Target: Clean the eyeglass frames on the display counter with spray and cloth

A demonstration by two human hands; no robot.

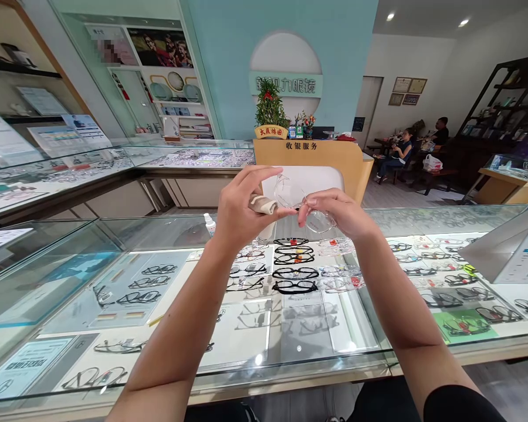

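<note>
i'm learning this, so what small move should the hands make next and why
Perhaps bring the folded cloth in the left hand onto the nearest lens of the glasses: the cloth appears off both lenses, while the right hand pinches the glasses near their middle.

Bright indoor light, glowing ceiling lights (pixel 391 16), white glare spots (pixel 259 358) on the glass counter (pixel 246 384), edges stretched

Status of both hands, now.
Left hand: holding a folded cloth, thumb and forefinger at the thin-rimmed eyeglasses.
Right hand: closed, pinching the thin-rimmed eyeglasses.
</note>
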